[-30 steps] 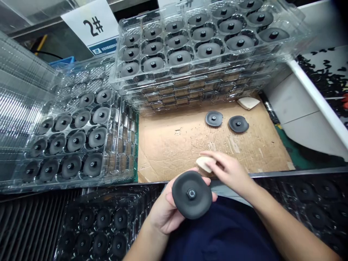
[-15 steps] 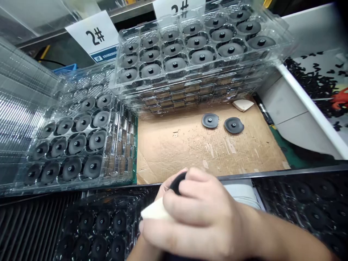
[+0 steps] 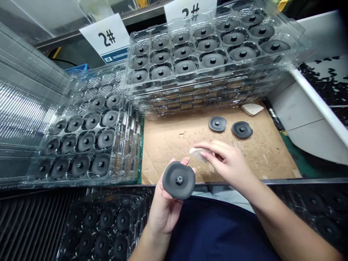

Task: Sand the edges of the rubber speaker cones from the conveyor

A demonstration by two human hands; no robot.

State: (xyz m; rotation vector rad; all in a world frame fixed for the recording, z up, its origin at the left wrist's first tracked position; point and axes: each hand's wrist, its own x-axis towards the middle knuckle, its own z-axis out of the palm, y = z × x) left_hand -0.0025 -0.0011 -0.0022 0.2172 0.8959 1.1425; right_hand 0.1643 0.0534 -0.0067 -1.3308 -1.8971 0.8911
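Since half a second ago, the right hand (image 3: pixel 230 163) has drawn off the left hand (image 3: pixel 170 210), which it then covered, and now sits over the near half of the cardboard sheet (image 3: pixel 163 145), leaving the dark disc (image 3: pixel 178 181) in full view. That disc is at the sheet's near edge, lying face up on the left hand, whose digits curl around its rim from beneath; exactly how the thumb bears is partly hidden. The right hand pinches a pale wedge (image 3: pixel 196 151) between thumb and fingers; it is blurred, but its long side seems to run roughly sideways, its free end pointing left. The relation that matters, I judge, is wedge to disc: the wedge is apart from the disc, just off its far right side, and the right hand is nearer the sheet's middle than the left. Toward the sheet's far right corner lie two loose discs (image 3: pixel 217 123) and a second wedge (image 3: pixel 252 108). Along the sheet's far side, a stack of clear trays (image 3: pixel 190 87) has rows of dark discs in its top tray; left of the sheet, another clear stack (image 3: pixel 126 145) holds similar discs in its nearer rows. Right of the sheet, a white-sided bin (image 3: pixel 301 105) has small black pieces (image 3: pixel 320 83) beyond its wall.
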